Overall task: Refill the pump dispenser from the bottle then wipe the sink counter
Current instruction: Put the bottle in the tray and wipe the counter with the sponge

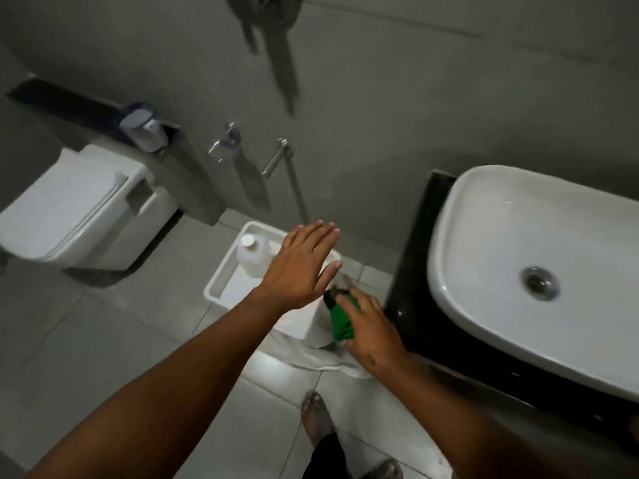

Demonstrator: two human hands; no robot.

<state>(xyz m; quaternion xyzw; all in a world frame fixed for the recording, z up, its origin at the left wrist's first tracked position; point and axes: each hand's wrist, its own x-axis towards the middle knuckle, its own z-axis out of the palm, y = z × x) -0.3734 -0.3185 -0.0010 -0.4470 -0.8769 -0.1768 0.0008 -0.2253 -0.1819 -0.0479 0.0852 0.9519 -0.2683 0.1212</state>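
Fingers [321, 233] of the left hand [299, 267] are held straight and together above a white floor rack [221, 288] holding a capped bottle [250, 254] — while a green object [340, 321] is gripped by the right hand [371, 331], beside the sink counter [415, 271].

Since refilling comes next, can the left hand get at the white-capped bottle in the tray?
Probably yes: the left hand hovers open just beside the bottle, whose cap is uncovered in the white tray.
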